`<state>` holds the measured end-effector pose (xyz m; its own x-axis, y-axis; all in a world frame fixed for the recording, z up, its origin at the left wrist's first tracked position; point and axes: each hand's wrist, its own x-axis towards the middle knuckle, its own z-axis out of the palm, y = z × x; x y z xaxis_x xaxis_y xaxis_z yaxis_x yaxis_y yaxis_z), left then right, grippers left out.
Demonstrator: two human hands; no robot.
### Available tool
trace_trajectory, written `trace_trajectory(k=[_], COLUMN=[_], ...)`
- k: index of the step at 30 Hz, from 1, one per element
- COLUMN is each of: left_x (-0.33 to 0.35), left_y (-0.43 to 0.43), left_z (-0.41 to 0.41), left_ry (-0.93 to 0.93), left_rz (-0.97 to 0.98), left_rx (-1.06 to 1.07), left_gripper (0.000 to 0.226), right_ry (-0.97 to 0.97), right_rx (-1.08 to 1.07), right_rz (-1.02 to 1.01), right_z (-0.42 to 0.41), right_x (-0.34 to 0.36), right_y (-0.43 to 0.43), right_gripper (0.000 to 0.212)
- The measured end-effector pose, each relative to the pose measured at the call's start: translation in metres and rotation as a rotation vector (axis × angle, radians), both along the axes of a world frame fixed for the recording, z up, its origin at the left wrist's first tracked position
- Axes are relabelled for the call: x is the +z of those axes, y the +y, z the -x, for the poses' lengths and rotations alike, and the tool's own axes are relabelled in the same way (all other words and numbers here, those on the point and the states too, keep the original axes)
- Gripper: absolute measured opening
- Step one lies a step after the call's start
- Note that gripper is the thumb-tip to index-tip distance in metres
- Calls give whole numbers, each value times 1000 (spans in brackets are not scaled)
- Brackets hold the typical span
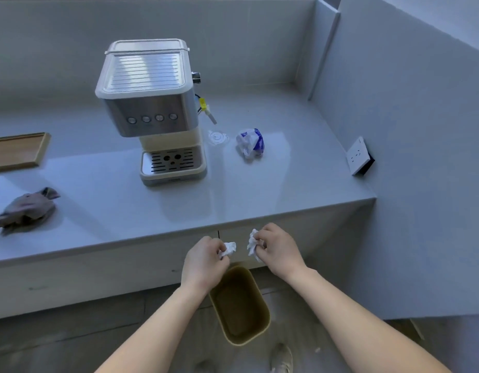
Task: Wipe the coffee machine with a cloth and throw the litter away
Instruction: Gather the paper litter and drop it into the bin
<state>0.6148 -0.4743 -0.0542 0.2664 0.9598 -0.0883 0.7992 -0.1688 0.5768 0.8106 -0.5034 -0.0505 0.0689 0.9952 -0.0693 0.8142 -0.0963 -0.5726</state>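
Both hands are hovering in front of the counter edge, above the bin. Left hand [206,261] is pinching a small crumpled white tissue wad [228,249] in its fingertips; right hand [277,249] is gripping a second crumpled white tissue scrap [252,242] the same way. The two scraps are sitting just beside each other, not touching. Directly below them, on the floor, an olive-brown plastic bin [239,305] with rounded corners is standing open; its inside is looking bare as far as visible. A shoe [281,358] is showing near the bottom edge, blurry.

On the glossy pale countertop [111,205], at the near left, a grey crumpled cloth [25,210] is lying well apart from both hands. Further back, the coffee machine [152,109] is standing upright, brushed metal front with four round buttons, cream body, slotted drip tray at the base, ribbed top plate. To its right, a clear plastic lid-like piece [218,137] is lying flat, and just beside that a scrunched white-and-blue plastic wrapper [250,143]. A wooden tray [17,152] is sitting at the far left, partly cut off. A white wall socket [359,156] is mounted on the right panel.
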Motion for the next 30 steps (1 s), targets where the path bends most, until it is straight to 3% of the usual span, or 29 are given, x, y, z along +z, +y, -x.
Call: trace_trajectory(k=[6,23,30], left_x=[-54,-327,-373], left_y=[-26,-73,-69], left_z=[5,-13,-16], left_ry=[80,207,264], left_rz=[88,401,386], left_rx=[86,251,194], left_gripper=[5,18,22], right_ry=[24,-29,-50], right_rx=[33,99,92], right_rz=[116,572,564], right_z=[1,-4,3], right_x=[-58,-326,-372], right_y=[-17,-57,-49], right_gripper=[13,24,30])
